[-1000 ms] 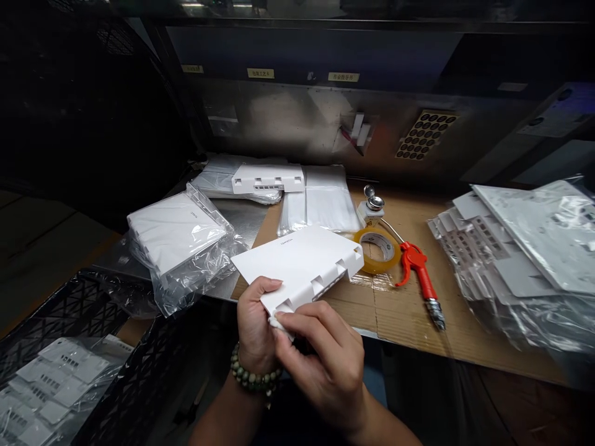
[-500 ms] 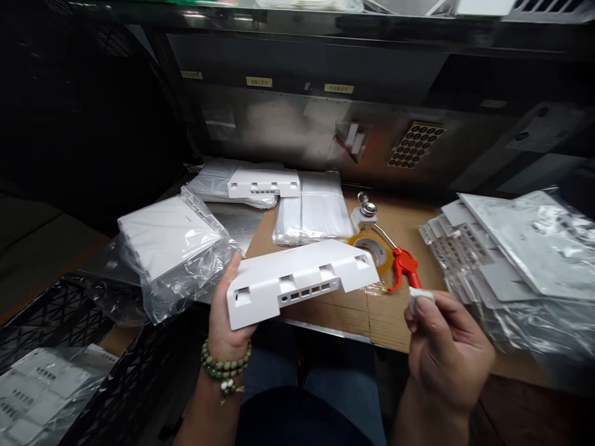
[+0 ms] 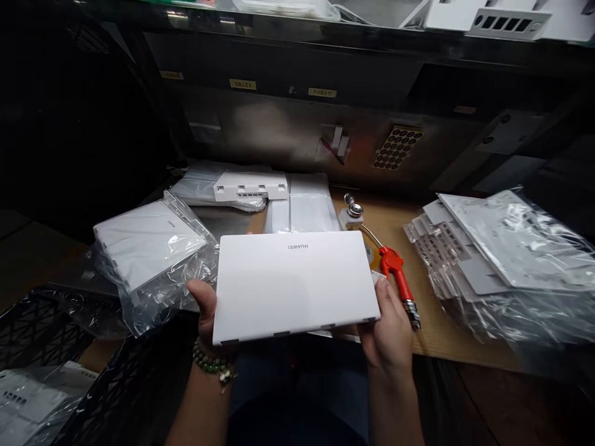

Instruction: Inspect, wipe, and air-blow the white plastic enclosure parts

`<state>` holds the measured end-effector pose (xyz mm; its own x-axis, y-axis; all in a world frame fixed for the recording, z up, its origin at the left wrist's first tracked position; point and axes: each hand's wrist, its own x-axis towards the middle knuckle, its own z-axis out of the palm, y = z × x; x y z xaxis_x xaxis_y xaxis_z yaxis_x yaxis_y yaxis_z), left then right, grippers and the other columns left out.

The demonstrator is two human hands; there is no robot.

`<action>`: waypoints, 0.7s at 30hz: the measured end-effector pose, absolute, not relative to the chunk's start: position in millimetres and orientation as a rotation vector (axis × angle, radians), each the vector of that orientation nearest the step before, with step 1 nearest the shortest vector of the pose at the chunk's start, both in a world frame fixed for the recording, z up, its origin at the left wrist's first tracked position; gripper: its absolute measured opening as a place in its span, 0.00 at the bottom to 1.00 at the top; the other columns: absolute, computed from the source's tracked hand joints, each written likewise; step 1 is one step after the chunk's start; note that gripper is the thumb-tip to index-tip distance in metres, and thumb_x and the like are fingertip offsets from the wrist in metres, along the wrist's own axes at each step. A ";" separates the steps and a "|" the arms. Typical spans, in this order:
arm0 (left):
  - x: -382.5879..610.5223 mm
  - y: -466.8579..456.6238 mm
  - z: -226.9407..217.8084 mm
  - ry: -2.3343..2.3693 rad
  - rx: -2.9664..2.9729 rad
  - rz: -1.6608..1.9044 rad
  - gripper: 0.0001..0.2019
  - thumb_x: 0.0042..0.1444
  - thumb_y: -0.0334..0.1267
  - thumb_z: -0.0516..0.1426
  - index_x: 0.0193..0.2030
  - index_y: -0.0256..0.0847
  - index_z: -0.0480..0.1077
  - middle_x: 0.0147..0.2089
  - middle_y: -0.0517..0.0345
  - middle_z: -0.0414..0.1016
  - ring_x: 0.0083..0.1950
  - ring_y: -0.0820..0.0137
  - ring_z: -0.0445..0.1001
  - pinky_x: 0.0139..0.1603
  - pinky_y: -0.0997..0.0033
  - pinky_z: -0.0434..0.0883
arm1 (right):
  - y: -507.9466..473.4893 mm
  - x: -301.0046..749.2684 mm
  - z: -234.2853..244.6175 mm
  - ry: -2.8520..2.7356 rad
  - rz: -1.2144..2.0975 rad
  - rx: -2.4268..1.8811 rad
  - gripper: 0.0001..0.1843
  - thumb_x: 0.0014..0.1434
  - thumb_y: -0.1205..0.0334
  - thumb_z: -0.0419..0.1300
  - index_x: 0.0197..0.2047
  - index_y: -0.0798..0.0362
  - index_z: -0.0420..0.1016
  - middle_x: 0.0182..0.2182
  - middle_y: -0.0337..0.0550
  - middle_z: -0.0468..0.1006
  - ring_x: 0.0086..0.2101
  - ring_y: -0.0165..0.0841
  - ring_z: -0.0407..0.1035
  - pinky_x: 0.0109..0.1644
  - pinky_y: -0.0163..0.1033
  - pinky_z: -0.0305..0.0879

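Note:
A white plastic router cover [image 3: 296, 288] with HUAWEI lettering, upside down from my side, is held above the table's front edge. My left hand [image 3: 207, 319] supports its left end, thumb out at the side and fingers hidden beneath. At the right end my right hand [image 3: 387, 328] grips the cover, with a bit of white cloth [image 3: 379, 277] between thumb and cover. Just beyond the right hand lies a red air blow gun [image 3: 395, 272]. The cover partly hides a roll of yellow tape [image 3: 370, 253].
Bagged white covers lie at left [image 3: 149, 241], with a bagged stack [image 3: 502, 248] at right. Behind are flat plastic bags [image 3: 309, 201], another white cover [image 3: 251, 186] and a small pump bottle [image 3: 352, 214]. A black crate [image 3: 109, 371] stands lower left; a metal shelf [image 3: 288, 37] crosses above.
The cover has turned so its smooth lettered face shows instead of the port side. My right hand has moved left with the cloth and now holds the cover's right end.

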<state>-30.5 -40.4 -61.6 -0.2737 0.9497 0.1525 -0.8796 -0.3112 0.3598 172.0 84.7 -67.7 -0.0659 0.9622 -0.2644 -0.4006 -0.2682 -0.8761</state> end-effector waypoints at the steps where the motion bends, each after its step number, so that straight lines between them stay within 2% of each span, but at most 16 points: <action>1: -29.9 -40.6 -63.0 0.278 0.420 1.849 0.49 0.56 0.79 0.46 0.77 0.53 0.56 0.73 0.55 0.68 0.79 0.52 0.52 0.78 0.50 0.51 | 82.8 171.2 -66.9 -0.747 1.595 -1.080 0.26 0.56 0.41 0.72 0.51 0.49 0.81 0.42 0.39 0.84 0.36 0.33 0.78 0.42 0.38 0.76; 9: -21.5 -40.9 -64.4 0.322 0.284 1.953 0.53 0.53 0.83 0.40 0.78 0.53 0.52 0.75 0.54 0.65 0.79 0.51 0.53 0.78 0.50 0.51 | 78.0 172.3 -59.9 -0.766 1.614 -1.041 0.25 0.57 0.41 0.71 0.50 0.49 0.81 0.38 0.37 0.84 0.33 0.31 0.77 0.43 0.39 0.76; 13: -22.3 -40.3 -68.6 0.289 0.300 1.914 0.55 0.51 0.84 0.41 0.78 0.52 0.51 0.77 0.52 0.62 0.79 0.49 0.51 0.78 0.49 0.51 | 78.1 173.3 -60.5 -0.746 1.621 -1.056 0.25 0.55 0.40 0.72 0.47 0.49 0.80 0.37 0.37 0.83 0.32 0.31 0.77 0.41 0.38 0.76; 21: -13.9 -34.7 -54.8 0.243 0.345 1.888 0.58 0.46 0.85 0.46 0.78 0.55 0.51 0.78 0.53 0.60 0.79 0.45 0.51 0.78 0.46 0.51 | 77.6 175.9 -62.3 -0.780 1.599 -1.080 0.27 0.57 0.39 0.70 0.53 0.47 0.78 0.36 0.36 0.83 0.31 0.31 0.76 0.39 0.38 0.75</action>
